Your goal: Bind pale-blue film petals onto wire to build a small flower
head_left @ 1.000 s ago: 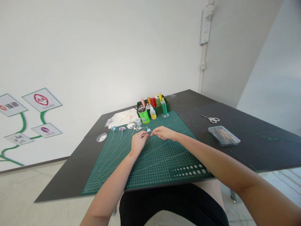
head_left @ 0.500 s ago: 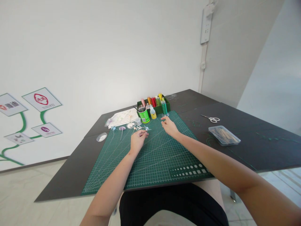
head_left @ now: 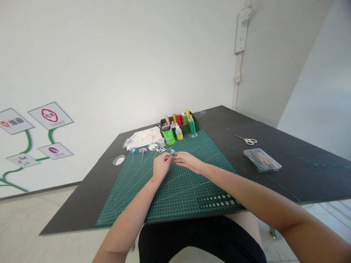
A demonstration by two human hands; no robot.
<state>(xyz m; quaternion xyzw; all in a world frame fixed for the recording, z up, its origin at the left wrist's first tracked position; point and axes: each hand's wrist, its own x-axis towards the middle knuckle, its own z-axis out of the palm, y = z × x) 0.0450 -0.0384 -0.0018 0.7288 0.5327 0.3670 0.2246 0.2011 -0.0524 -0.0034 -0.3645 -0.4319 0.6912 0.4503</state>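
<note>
My left hand is closed in a pinch on a small pale blue flower, which sticks up above the fingertips. My right hand has its fingertips drawn together right at the flower's base, touching or nearly touching the left fingers. Whatever lies between the right fingers is too small to make out. Both hands are over the green cutting mat. Just beyond them lie small scissors. Another blue flower and a purple flower, each with a thin stem, rest at the mat's far left.
At the back stand a green can, a glue bottle, a green thread spool and a box of colored spools. To the right are scissors and a clear box of wooden sticks. A small dish sits left.
My right hand has moved left and toward me, from near the green spool to the flower at my left fingertips. The left hand has stayed nearly in place, still pinching the flower.
</note>
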